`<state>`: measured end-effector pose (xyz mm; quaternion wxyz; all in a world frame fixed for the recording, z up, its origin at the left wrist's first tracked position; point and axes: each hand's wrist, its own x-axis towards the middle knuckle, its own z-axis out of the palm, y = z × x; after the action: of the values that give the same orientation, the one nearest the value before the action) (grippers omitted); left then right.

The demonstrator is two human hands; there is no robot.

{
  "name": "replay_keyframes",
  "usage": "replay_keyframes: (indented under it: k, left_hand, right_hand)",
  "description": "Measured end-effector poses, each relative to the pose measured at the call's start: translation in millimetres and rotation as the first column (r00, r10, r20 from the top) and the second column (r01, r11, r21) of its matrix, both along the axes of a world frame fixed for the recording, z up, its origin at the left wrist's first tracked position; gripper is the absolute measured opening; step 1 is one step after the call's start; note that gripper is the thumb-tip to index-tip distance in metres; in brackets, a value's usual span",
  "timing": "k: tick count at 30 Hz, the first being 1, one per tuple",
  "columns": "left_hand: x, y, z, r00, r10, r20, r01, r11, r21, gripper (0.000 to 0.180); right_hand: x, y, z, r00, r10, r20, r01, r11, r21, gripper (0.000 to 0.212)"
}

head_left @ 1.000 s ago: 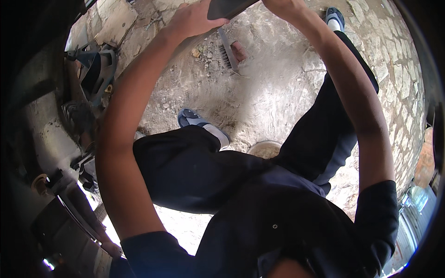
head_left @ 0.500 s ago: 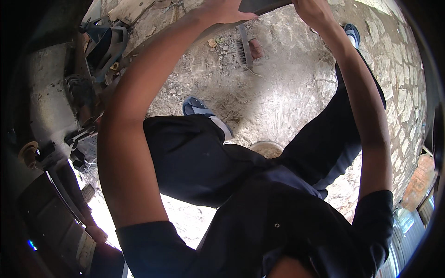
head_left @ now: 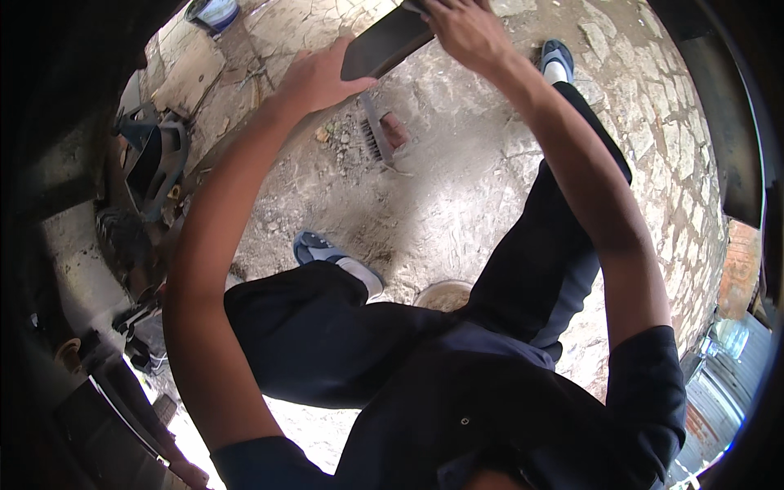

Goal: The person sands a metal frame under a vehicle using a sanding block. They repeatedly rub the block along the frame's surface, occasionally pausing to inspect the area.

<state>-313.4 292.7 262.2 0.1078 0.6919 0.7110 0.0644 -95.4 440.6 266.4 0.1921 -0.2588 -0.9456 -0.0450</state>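
A long, dark, smooth-faced panel [head_left: 384, 45] is raised in front of me at the top of the view. My left hand [head_left: 314, 77] is closed on its left part, thumb along the near edge and fingers mostly hidden behind. At the panel's right end, my right hand [head_left: 469, 33] has its fingers bent over something greyish at the frame's edge, too cut off to name. Below the panel, a wire brush [head_left: 376, 135] lies on the dusty ground against a reddish block [head_left: 394, 129].
A round basin [head_left: 443, 296] stands between my legs. A dark plastic part [head_left: 151, 163] and other clutter lie at left, a bucket [head_left: 212, 12] at the far left. Stone paving [head_left: 670, 155] runs along the right, with corrugated sheet [head_left: 727, 400] at lower right.
The view has shifted, so the ground and brush appear lower and further left. More of the panel shows. My right hand now sits over the panel's right end, fingers bent.
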Motion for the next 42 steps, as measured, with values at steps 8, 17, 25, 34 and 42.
replay_keyframes:
  k: [8,17,25,34,42]
  left_hand:
    - [-6,4,-15,0.999,-0.026,0.02,0.024,0.995,0.094,0.084]
    - [-7,-1,-20,0.999,-0.016,0.05,0.013,0.998,0.062,0.081]
    - [-9,-2,-22,1.0,0.001,-0.01,-0.001,1.0,0.025,0.083]
    - [-11,-4,-22,1.0,-0.004,0.026,0.003,0.999,0.042,0.088]
    - [-8,0,-19,0.999,-0.021,0.027,0.02,0.999,0.037,0.087]
  right_hand:
    - [7,-2,-16,0.999,-0.013,0.032,0.011,0.999,0.05,0.048]
    - [17,-2,-20,0.991,-0.01,0.132,-0.011,0.986,0.164,0.046]
    - [11,-1,-14,0.988,-0.058,0.141,0.034,0.985,0.167,0.045]
    - [9,-11,-10,0.988,-0.003,0.152,-0.018,0.99,0.141,0.046]
    - [12,-9,-10,0.996,0.009,0.084,-0.015,0.998,0.064,0.047]
